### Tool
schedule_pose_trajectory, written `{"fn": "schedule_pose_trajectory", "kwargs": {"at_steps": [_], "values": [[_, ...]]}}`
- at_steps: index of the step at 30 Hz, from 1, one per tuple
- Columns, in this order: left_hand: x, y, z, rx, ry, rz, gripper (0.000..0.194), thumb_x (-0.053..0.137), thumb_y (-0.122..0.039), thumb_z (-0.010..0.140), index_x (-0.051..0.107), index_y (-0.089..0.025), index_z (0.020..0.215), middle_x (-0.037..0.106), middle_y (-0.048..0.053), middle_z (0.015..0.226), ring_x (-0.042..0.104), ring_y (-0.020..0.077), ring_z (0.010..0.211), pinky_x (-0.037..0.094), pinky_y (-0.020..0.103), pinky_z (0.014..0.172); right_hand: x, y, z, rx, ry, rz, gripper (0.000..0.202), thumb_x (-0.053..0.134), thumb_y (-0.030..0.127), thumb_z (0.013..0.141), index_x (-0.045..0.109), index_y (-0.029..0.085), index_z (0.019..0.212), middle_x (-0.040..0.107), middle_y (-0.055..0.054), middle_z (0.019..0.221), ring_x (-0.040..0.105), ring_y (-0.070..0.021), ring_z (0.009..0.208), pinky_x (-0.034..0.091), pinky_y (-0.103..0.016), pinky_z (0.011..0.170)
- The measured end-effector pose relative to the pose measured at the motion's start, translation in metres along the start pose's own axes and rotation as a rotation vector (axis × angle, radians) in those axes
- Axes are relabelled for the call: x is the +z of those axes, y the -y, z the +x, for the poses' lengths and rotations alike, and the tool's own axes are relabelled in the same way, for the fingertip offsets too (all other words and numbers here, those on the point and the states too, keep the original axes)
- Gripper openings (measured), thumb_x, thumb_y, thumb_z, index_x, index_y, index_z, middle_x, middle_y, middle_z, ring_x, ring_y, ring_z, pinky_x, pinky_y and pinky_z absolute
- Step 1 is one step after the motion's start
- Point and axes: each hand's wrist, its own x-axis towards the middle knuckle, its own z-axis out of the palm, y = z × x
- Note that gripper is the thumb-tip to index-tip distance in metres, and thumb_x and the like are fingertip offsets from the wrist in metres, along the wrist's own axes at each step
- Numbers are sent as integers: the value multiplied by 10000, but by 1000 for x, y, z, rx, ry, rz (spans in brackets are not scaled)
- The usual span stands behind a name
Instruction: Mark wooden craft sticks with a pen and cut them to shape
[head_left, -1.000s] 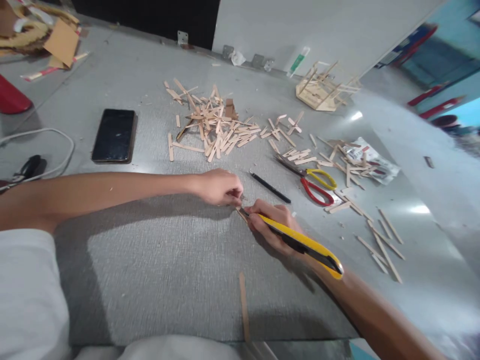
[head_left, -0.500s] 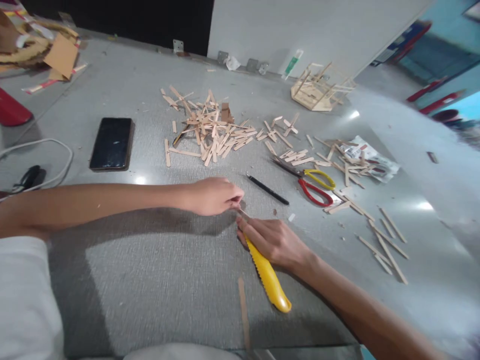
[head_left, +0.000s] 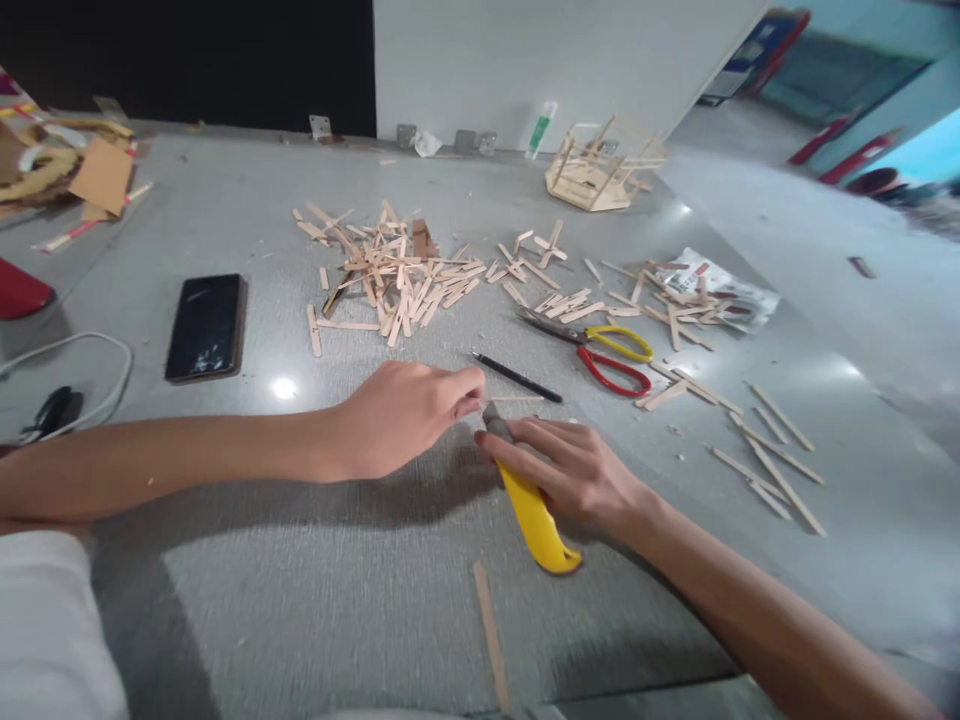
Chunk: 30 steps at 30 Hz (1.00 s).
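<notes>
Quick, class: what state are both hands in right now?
Left hand: closed, apparently pinching a thin wooden stick.
Right hand: closed, holding a yellow utility knife.

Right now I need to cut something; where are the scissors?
In the head view, the scissors lie right of centre, beyond the right hand, beside the black pen-like tool.

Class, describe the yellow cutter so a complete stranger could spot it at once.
On the grey table, look near the middle for the person's right hand. It grips the yellow cutter, whose handle slants toward the near edge. Unlike the scissors beyond, with one yellow loop and one red, it has a single yellow handle.
</notes>
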Motion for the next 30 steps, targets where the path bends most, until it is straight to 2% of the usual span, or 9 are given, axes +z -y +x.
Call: {"fn": "schedule_pose_trajectory", "kwargs": {"at_steps": [3,6,9,11,16,19,23,26,30], "values": [[-5,4,7,-98,72,-212,182,519,-176,1055,622,-184,905,578,-58,612,493,92,521,339,223,582,5,3,-4,103,-75,228,310,541,246,1071,596,191,1371,747,-68,895,696,-172,683,548,-284,586],[-9,14,16,-191,247,-390,253,535,-229,1049,612,-175,814,619,-38,604,522,92,505,365,223,580,11,9,-7,279,-112,541,363,498,383,1090,620,200,1380,778,-79,926,739,-169,693,585,-283,609],[-8,28,22,-254,400,-433,260,581,-267,1015,634,-165,782,627,-20,607,537,104,511,358,232,566,14,11,-7,451,-128,746,463,434,495,1114,671,177,1352,745,-33,778,680,-136,555,546,-251,533],[-5,35,24,-248,441,-418,267,613,-305,1002,676,-160,787,635,-12,620,547,111,530,357,239,575,15,11,-8,562,-135,747,496,427,520,1117,736,162,1266,693,-9,681,613,-126,490,488,-247,474],[2,34,22,-141,360,-326,188,689,-251,950,754,-163,798,722,25,779,620,128,679,393,249,670,14,10,-8,623,-102,659,583,404,568,1113,818,160,1067,712,-47,667,653,-159,539,507,-285,501],[3,29,20,-136,339,-330,148,702,-253,954,749,-160,848,707,8,749,600,126,658,382,250,659,15,13,-4,654,-96,683,450,484,501,1105,794,174,1105,739,-25,641,674,-149,497,533,-272,500],[3,30,22,-126,352,-361,192,709,-278,965,730,-154,820,674,-1,719,575,121,633,379,251,643,17,17,4,639,-102,559,195,619,311,1041,774,209,982,744,-8,613,693,-140,499,546,-260,535],[5,33,23,-115,340,-341,196,707,-291,974,739,-150,841,682,23,786,592,138,679,395,261,653,19,17,7,689,-114,542,179,601,281,1032,763,206,1031,728,9,597,678,-131,470,549,-251,526],[7,25,15,-107,199,-158,155,612,-203,1016,700,-144,903,682,54,925,593,151,727,411,276,678,19,16,6,732,-125,582,219,571,309,1045,751,185,1035,728,16,604,696,-127,494,549,-232,526]]}}
